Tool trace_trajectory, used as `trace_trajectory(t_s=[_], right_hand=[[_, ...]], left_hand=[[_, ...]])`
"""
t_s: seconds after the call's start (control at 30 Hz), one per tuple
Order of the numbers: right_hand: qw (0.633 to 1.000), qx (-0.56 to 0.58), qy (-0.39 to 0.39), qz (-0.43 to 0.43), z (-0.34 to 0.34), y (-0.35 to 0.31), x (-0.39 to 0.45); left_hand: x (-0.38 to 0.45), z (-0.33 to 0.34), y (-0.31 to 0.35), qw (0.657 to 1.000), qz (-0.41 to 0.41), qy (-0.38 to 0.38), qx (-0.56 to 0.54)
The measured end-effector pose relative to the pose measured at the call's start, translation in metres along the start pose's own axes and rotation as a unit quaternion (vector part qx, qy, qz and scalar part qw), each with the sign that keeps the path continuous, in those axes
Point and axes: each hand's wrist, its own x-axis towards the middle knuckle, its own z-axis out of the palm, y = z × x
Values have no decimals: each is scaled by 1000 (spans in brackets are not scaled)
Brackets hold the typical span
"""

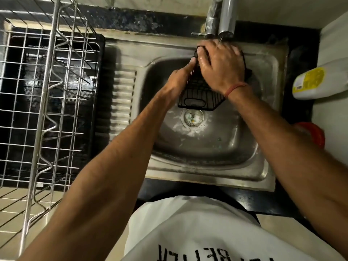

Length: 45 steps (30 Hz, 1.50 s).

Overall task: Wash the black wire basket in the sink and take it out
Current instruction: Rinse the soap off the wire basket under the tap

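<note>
Fingers (205, 50) of both hands curled round black wire basket (199, 95) under tap (227, 16).

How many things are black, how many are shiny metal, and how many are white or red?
Black: 1, the wire basket, gripped by the left hand and right hand.
Shiny metal: 3, the sink, the tap, the dish rack.
White: 1, the bottle.
Red: 1, the lid.
Total: 6
</note>
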Motion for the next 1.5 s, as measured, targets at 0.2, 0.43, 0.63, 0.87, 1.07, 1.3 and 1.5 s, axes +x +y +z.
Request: trace_trajectory(t_s=[0.2,0.43,0.63,0.87,1.07,1.3,1.5], right_hand=[[960,260,-30,97,2,21,-7],[917,380,36,113,25,44,-21],[927,355,72,100,38,44,-27],[929,270,205,151,57,44,-41],[893,296,204,270,72,66,-76],[952,85,126,266,73,58,-77],[987,-93,-94,-92,70,15,-92]], left_hand=[[11,0,5,996,47,17,76],[21,3,-36,945,114,295,86],[23,-11,-63,955,31,281,84],[34,-24,-65,970,47,209,117],[42,-25,-52,977,79,123,155],[48,-16,-51,991,-1,128,46],[48,-13,-50,989,-1,149,10]])
